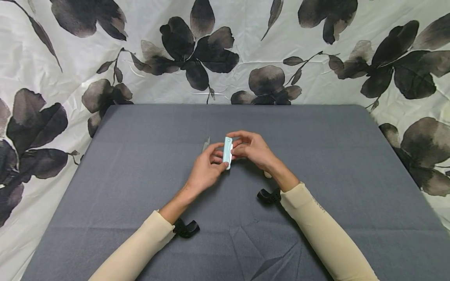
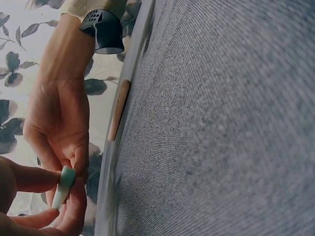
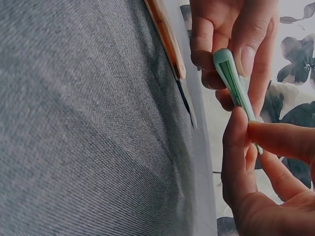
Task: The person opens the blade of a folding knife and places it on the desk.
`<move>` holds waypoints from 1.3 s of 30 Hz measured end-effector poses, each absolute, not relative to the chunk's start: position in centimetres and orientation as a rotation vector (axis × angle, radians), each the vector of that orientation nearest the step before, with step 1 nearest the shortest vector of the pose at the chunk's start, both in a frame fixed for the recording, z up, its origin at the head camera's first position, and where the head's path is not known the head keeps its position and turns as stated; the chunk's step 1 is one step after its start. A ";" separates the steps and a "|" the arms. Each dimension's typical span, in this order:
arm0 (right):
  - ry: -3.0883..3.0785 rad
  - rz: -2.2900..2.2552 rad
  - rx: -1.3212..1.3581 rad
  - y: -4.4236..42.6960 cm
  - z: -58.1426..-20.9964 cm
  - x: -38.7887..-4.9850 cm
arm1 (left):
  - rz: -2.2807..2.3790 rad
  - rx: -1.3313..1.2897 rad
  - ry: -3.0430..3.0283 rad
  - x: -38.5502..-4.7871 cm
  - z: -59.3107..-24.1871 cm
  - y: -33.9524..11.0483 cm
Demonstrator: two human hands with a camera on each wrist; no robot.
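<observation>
A small, slim mint-green piece (image 1: 227, 153) with a hole near one end is held upright above the table, between both hands. Along its side, the right wrist view shows a long slot in the piece (image 3: 231, 81). My left hand (image 1: 205, 168) grips it from the left, thumb at its lower end. From the right, my right hand (image 1: 254, 150) pinches its edge between thumb and fingers. Below the hands lies a knife; its blade (image 1: 206, 143) shows beyond the left fingers, and its wooden handle (image 3: 167, 37) is plain in the right wrist view.
A grey cloth (image 1: 140, 175) covers the table, with creases near the front. Behind it hangs a white curtain (image 1: 147, 89) with dark flowers. Each wrist carries a black camera mount, one of them the left mount (image 1: 186, 229).
</observation>
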State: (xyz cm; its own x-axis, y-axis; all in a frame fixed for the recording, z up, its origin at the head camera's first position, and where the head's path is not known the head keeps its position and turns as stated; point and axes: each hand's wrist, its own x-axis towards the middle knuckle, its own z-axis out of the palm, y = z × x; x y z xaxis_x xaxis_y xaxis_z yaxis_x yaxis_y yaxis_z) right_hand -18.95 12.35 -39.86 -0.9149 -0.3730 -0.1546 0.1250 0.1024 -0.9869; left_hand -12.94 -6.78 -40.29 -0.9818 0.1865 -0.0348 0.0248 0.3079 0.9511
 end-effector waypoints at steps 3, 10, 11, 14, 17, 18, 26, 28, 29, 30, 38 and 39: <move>2.005 -1.878 -0.235 12.4 -39.9 -19.0 | 1.776 0.187 2.412 -13.0 -40.3 -6.8; 1.979 -1.892 -0.223 12.5 -39.5 -18.9 | 1.787 0.194 2.378 -13.2 -40.2 -6.8; 1.977 -1.894 -0.226 12.6 -39.5 -18.9 | 1.787 0.194 2.372 -13.2 -40.1 -6.9; 1.963 -1.901 -0.232 12.7 -39.4 -19.0 | 1.792 0.201 2.351 -13.3 -39.9 -6.9; 1.949 -1.901 -0.228 12.8 -39.4 -19.1 | 1.792 0.210 2.337 -13.4 -39.7 -7.1; 1.945 -1.898 -0.225 12.8 -39.3 -19.1 | 1.787 0.215 2.338 -13.4 -39.7 -7.1; 1.948 -1.849 -0.218 13.4 -39.0 -19.3 | 1.765 0.250 2.300 -13.8 -39.4 -7.6; 1.958 -1.827 -0.231 13.6 -38.8 -19.4 | 1.774 0.244 2.277 -13.9 -39.2 -7.8; 1.965 -1.815 -0.236 13.6 -38.7 -19.4 | 1.777 0.239 2.269 -14.0 -39.1 -7.9; 1.972 -1.804 -0.240 13.7 -38.6 -19.5 | 1.778 0.234 2.263 -14.0 -39.0 -7.9; 2.019 -1.758 -0.266 13.8 -38.3 -19.4 | 1.793 0.176 2.258 -14.2 -38.6 -7.8; 2.027 -1.753 -0.265 13.7 -38.3 -19.4 | 1.804 0.165 2.258 -14.2 -38.6 -7.8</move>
